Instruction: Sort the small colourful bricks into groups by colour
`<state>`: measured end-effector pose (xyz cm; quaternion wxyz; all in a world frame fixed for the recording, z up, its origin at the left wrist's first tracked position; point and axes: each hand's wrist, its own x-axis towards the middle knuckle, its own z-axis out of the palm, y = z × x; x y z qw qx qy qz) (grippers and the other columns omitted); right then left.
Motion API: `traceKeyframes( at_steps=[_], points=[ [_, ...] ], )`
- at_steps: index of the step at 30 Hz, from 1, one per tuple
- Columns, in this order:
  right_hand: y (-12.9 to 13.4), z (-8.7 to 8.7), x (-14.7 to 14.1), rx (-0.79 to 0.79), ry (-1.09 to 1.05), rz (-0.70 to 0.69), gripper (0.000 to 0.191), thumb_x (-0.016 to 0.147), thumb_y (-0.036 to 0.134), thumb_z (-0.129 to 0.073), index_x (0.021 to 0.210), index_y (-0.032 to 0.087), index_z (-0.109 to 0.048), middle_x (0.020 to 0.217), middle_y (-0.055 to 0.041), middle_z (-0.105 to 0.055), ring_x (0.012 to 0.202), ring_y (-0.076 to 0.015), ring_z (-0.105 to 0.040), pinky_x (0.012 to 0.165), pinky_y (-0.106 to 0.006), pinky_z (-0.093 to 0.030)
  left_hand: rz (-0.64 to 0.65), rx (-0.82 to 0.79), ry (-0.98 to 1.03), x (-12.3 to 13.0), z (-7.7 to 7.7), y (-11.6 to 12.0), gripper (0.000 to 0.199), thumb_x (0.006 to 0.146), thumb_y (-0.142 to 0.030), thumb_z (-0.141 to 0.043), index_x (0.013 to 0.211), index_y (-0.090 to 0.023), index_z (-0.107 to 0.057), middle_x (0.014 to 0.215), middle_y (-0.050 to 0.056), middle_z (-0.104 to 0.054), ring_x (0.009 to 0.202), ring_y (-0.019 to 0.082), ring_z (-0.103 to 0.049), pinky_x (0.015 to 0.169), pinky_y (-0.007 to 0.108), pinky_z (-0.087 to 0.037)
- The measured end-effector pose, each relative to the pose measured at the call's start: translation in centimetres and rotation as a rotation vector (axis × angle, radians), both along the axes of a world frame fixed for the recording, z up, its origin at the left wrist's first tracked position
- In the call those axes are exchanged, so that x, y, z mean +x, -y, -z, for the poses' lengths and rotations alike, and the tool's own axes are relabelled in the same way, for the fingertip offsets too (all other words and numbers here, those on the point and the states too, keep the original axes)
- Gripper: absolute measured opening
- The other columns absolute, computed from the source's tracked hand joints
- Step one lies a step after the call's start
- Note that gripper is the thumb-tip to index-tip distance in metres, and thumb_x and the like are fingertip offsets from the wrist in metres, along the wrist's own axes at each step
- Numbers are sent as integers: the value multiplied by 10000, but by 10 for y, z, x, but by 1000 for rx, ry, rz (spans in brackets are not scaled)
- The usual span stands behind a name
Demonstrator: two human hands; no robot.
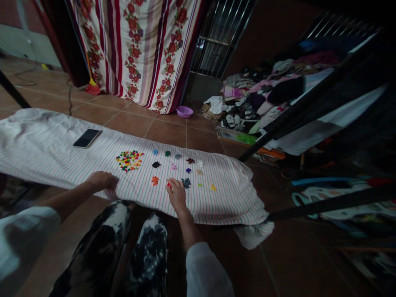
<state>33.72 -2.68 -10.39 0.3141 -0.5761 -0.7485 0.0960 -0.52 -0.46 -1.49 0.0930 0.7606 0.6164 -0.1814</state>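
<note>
A striped white-and-pink cloth is spread on the floor, with small plastic building bricks sorted on it. A mixed heap of many colours lies left of centre, and several small single-colour piles, such as an orange one and a grey-blue one, lie to its right. My right hand pinches a small red brick at its fingertips. My left hand rests on the cloth's near edge, holding nothing.
A black smartphone lies on the cloth at the left. Beyond the cloth are tiled floor, a purple plastic basin and a floral striped curtain. A heap of clothes and dark metal bars stand at the right.
</note>
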Motion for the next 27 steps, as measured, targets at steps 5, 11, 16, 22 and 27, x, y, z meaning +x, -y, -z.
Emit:
traceKeyframes(
  at_steps=[5, 11, 16, 22, 27],
  points=[
    [-1, 1, 2, -17, 1, 2, 336, 864, 275, -561, 1188, 242, -641, 1245, -66, -607, 1152, -225, -501, 1016, -395, -395, 3, -1, -84, 4, -5, 4, 278, 848, -257, -457, 931, -154, -701, 991, 143, -712, 955, 273, -657, 819, 343, -473],
    [7, 3, 8, 17, -138, 50, 391, 837, 333, -580, 1217, 248, -610, 1317, -101, -538, 1191, -248, -493, 973, -432, -447, 20, 38, -76, 5, -1, 9, 240, 831, -295, -523, 942, -187, -706, 1009, 143, -699, 960, 276, -654, 799, 351, -488],
    [27, 7, 5, 79, -306, 126, 263, 865, 320, -512, 1050, 195, -651, 1136, -121, -598, 1045, -215, -559, 838, -364, -519, 63, 43, -81, 4, 7, 8, 226, 795, -317, -592, 955, -208, -708, 1019, 145, -685, 957, 276, -647, 800, 366, -486],
    [43, 3, -4, 55, -60, 153, 245, 871, 207, -467, 995, 199, -677, 1030, -93, -643, 1020, -217, -543, 926, -391, -440, 108, 87, -73, 2, 4, 20, 302, 863, -308, -478, 1009, -152, -691, 1086, 197, -646, 976, 304, -623, 793, 394, -463],
    [37, -2, -12, 10, 106, 196, 332, 813, 122, -468, 1057, 186, -684, 1055, -102, -650, 1017, -221, -539, 941, -391, -417, 101, 186, -86, 2, 3, 41, 553, 840, -410, -492, 1198, 6, -560, 1135, 328, -580, 1077, 404, -550, 858, 459, -417]
  ],
)
